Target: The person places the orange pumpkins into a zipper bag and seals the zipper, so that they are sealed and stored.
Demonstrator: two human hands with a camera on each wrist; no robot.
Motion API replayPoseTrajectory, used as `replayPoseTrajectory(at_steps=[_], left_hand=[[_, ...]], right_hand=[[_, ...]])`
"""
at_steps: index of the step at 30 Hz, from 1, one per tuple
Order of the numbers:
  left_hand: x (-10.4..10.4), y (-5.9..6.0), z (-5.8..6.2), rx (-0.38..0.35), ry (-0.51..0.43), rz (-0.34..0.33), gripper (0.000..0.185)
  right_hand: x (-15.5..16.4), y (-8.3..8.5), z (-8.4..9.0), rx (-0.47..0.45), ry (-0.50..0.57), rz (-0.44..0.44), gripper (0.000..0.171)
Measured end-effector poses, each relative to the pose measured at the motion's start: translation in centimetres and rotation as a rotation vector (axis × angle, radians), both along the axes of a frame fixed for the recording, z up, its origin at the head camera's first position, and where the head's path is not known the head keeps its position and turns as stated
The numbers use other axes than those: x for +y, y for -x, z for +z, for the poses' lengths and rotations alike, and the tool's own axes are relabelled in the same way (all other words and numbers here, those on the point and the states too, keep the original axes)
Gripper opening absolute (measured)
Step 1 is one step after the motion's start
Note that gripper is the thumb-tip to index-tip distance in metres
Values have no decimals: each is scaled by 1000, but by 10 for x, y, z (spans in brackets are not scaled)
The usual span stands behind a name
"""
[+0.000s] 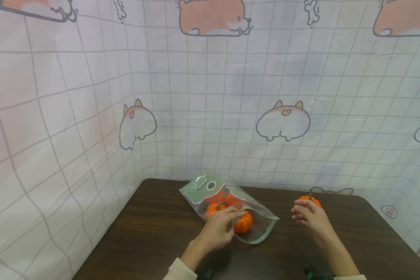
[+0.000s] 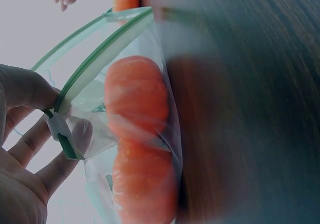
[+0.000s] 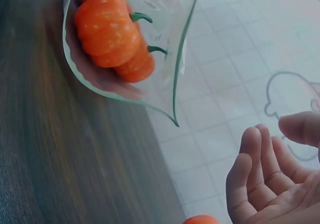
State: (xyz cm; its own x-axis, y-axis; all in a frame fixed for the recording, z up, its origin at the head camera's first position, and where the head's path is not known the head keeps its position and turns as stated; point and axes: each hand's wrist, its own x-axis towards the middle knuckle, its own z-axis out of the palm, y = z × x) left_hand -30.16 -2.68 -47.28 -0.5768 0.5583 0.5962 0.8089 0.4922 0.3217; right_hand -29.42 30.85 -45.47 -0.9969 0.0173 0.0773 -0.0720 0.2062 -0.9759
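Head view: loose pumpkin [image 1: 309, 200] behind right hand [image 1: 309, 217]; bag [image 1: 231, 206] alongside.

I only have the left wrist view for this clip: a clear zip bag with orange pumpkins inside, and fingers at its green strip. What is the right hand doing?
Observer: The right hand is off to the bag's right, fingers loosely curled and holding nothing, with a loose pumpkin just behind it on the table.
Operator: Is the bag lying flat?
Observer: Yes, the bag lies on the table, its open mouth toward the right hand.
Operator: How many pumpkins are inside?
Observer: The head view shows at least three; the nearest sits by the mouth, where the left hand pinches the edge.
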Motion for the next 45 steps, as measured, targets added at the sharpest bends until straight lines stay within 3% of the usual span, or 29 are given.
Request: replayPoseTrajectory(at_steps=[6,10,17,19,26,40,45], left_hand=[[0,1,-2,-30,-20,-23,59],[0,1,-2,-46,-27,-37,59],[1,2,-2,-50,-35,-59,57],[1,2,-2,-58,-43,-72,57],[0,3,-2,-71,-61,-106,57],[-1,2,-2,-112,-63,-113,59],[-2,2,-1,-119,-69,-120,60]], right_hand=[[10,0,-2,-42,107,-16,44],[15,0,-3,-52,108,-19,45],[26,3,-4,-63,148,-69,19],[29,4,-5,-76,148,-97,20],[40,6,-8,-137,58,-177,60],[52,18,-21,-196,3,-305,92],[56,26,-27,-232,-65,-270,103]])
